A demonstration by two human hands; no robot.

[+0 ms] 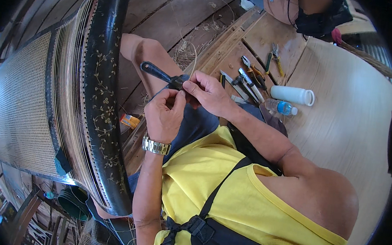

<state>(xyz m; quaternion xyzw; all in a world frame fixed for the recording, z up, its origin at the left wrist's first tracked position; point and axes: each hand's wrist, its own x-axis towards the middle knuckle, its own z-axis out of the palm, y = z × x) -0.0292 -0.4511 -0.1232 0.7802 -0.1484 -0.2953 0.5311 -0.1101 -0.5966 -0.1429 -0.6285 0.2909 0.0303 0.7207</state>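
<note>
Head view, both hands, left hand (164, 116) and right hand (208, 92), pinched together on black-handled tool (161, 73)

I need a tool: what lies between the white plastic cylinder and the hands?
In the head view, pliers and knives lie on the wooden board between the white cylinder and the hands.

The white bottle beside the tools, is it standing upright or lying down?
Lying down. The white bottle rests on its side on the wooden floor, its round end facing right, beside a small clear bottle.

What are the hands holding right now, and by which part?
Both hands, left hand and right hand, pinch the black-handled tool at its working end; the handle sticks out free.
</note>
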